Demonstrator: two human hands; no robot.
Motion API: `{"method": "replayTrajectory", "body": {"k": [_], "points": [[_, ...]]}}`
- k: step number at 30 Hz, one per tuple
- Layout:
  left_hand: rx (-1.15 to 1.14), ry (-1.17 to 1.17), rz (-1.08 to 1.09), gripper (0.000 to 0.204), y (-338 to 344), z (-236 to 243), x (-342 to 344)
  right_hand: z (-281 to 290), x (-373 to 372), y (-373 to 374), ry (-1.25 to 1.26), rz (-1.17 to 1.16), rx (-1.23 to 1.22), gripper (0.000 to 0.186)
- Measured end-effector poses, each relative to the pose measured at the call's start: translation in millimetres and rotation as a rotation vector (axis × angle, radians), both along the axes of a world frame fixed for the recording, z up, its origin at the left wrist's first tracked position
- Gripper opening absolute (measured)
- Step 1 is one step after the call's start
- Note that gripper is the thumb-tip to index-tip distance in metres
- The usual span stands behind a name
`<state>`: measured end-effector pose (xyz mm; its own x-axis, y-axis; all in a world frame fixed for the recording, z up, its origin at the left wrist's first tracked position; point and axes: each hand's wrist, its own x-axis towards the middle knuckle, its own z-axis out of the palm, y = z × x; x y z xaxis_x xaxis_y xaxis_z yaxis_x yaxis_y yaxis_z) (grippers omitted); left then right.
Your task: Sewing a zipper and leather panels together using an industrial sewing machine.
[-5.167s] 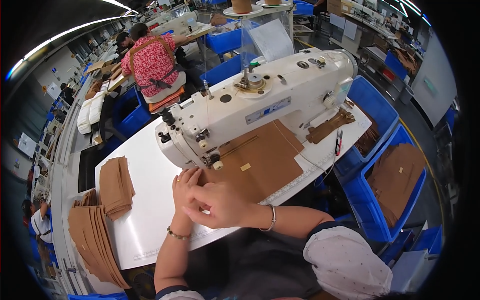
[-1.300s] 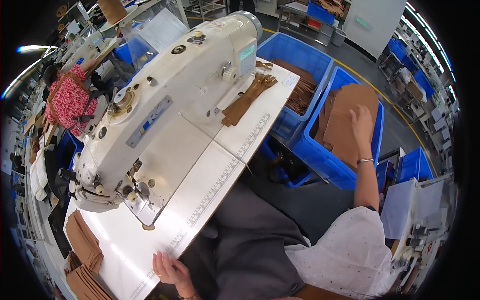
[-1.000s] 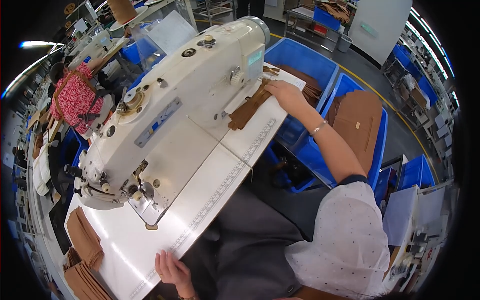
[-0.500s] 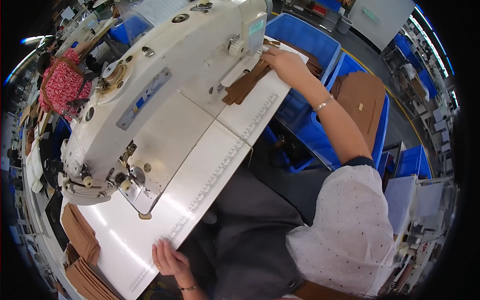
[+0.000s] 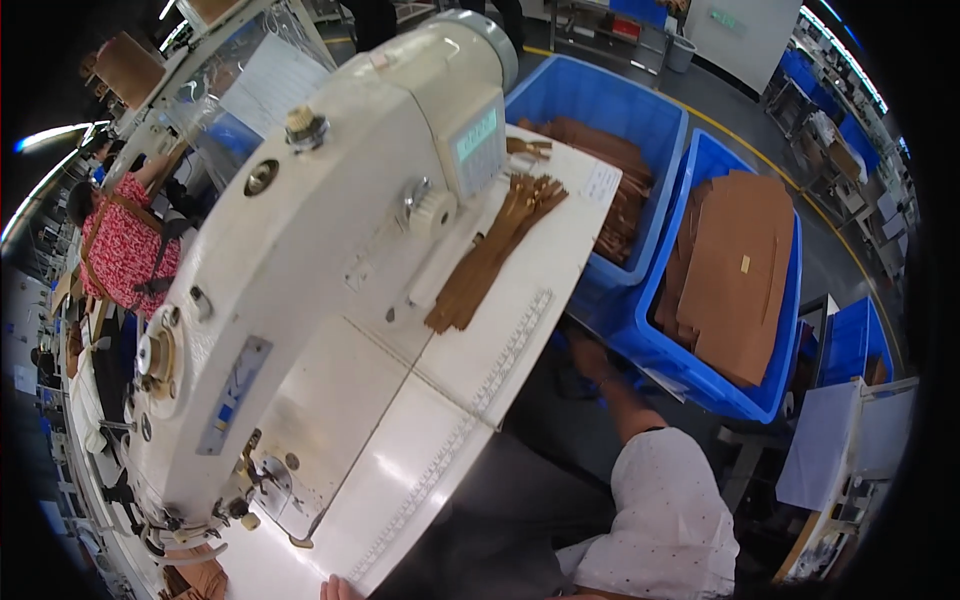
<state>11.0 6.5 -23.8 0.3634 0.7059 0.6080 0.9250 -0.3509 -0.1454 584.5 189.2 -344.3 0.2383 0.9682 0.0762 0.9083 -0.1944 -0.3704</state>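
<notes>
My right hand (image 5: 587,355) reaches down below the table's right edge, beside the blue bins, its fingers lost in shadow. My left hand (image 5: 336,590) shows only fingertips at the table's front edge by the bottom rim; they appear to rest there, holding nothing visible. The white sewing machine (image 5: 290,230) spans the table (image 5: 410,480). A bundle of brown zippers (image 5: 490,255) lies beside the machine's handwheel end. One blue bin (image 5: 665,135) holds stacked brown pieces (image 5: 620,170); another (image 5: 760,395) holds larger brown panels (image 5: 735,290), one bearing a small pale tag.
A co-worker in a red floral top (image 5: 125,240) sits at upper left. Legs of people (image 5: 370,25) show at the top. Brown pieces (image 5: 195,570) lie at lower left. A further blue bin (image 5: 850,340) and a shelf unit (image 5: 830,450) stand at right.
My right hand has left the zipper bundle and dropped below the table edge. My left hand has slipped mostly out of the bottom of the picture as the view shifted.
</notes>
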Motion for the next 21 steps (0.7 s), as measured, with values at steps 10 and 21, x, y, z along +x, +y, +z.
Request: {"method": "replayTrajectory", "body": {"k": [10,21], "points": [[-0.046,-0.091,0.209,0.025,0,25,40,48,4,-20,-0.127,0.210,-0.328,0.015],[-0.005,-0.152,0.239,0.032,-3,14,29,349,-88,-86,-0.122,0.876,0.663,0.017]]}}
